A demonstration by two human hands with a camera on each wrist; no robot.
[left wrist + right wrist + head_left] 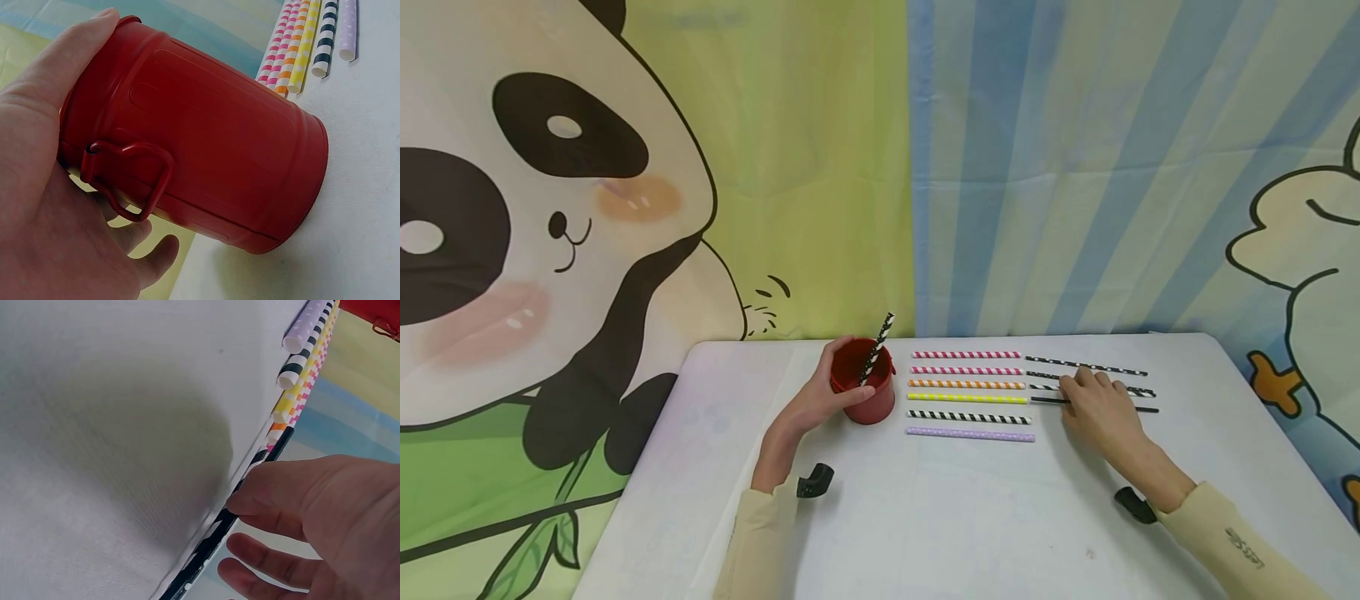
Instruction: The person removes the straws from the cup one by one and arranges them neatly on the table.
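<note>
My left hand (820,396) grips a small red metal bucket (206,137) by its upper part, thumb over the rim and fingers around the far side. A black straw with white markings (877,348) leans inside the bucket and sticks out above its rim. At the right-hand row, my right hand (1101,412) pinches a black straw (280,445) between thumb and index finger, with its other fingers loosely bent. Beside that straw lie a black-and-white patterned straw (1142,392) and a dark dotted straw (1086,366), partly covered by the hand in the right wrist view.
Between the hands, a column of paper straws lies on the white table (940,517): pink striped straws (966,355), an orange striped straw (966,384), a yellow straw (966,398), a black-and-white striped straw (968,417) and a lilac dotted straw (970,434). A printed curtain (820,167) hangs behind.
</note>
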